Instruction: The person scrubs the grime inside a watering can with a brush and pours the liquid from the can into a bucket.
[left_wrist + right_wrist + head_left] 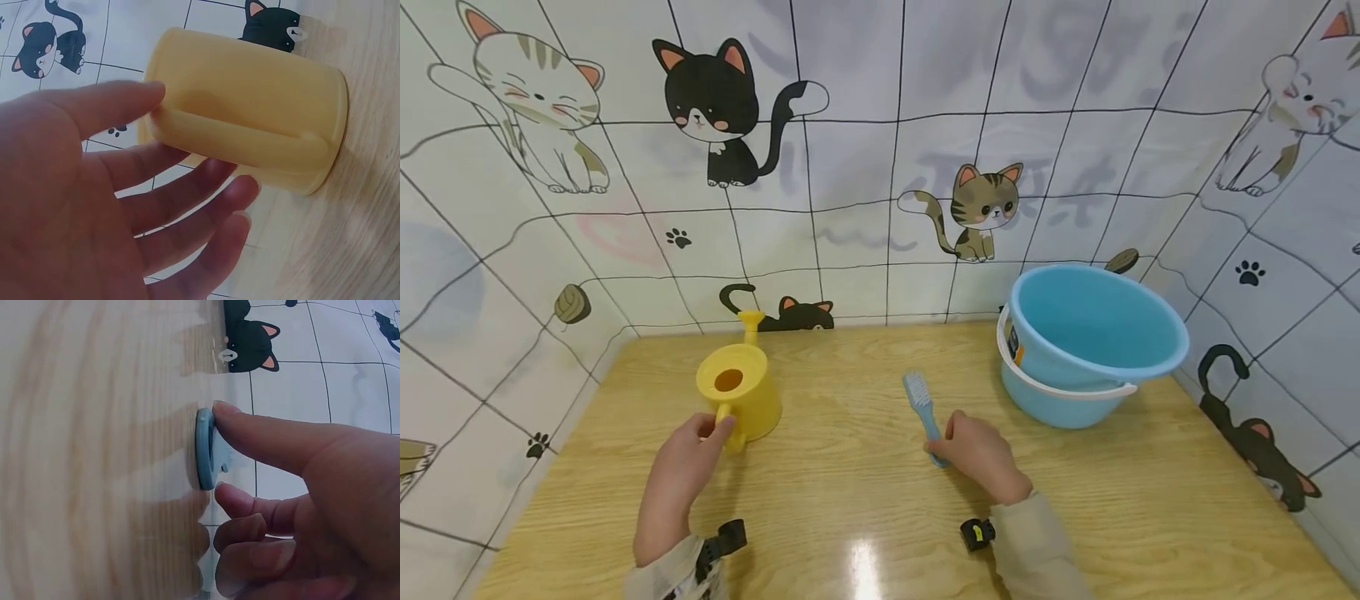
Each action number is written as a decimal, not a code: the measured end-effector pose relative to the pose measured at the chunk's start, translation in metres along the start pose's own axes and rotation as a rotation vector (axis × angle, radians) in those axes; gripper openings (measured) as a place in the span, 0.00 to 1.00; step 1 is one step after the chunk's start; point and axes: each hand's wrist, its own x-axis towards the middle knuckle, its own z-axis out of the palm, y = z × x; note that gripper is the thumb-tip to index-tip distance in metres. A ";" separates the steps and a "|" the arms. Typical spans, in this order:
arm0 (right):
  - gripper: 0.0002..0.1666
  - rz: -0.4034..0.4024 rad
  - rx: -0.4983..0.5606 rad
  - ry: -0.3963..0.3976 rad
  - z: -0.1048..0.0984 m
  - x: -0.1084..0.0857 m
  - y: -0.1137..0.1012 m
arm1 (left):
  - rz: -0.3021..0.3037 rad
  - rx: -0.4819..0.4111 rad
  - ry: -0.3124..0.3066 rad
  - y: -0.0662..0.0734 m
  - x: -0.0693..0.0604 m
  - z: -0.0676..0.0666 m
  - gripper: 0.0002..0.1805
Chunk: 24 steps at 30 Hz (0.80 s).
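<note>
On the left of the table stands a yellow watering can (760, 400), upright, its spout toward the back wall. My left hand (688, 454) holds its handle (237, 137), thumb at the upper end and fingers bent behind the bar. A light blue brush (919, 398) lies bristles up near the middle of the table, its head pointing away from me. My right hand (981, 450) pinches the near end of its handle (204, 450) between thumb and index finger. The other fingers of that hand are curled beside it.
At the back right, a light blue basin (1097, 325) sits tilted in a blue bucket (1060, 408) with a white handle. A white sheet (857, 242) with cats and grid lines covers the walls around the wooden table (842, 500).
</note>
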 end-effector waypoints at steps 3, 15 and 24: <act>0.21 0.002 -0.032 0.004 0.002 -0.002 -0.001 | 0.036 0.011 0.011 -0.002 0.000 0.002 0.28; 0.16 0.060 -0.091 0.084 -0.002 0.000 -0.001 | 0.092 0.004 -0.046 0.000 0.004 0.006 0.21; 0.17 0.075 -0.092 0.076 -0.004 0.000 0.003 | 0.093 -0.004 -0.072 -0.001 0.007 0.013 0.27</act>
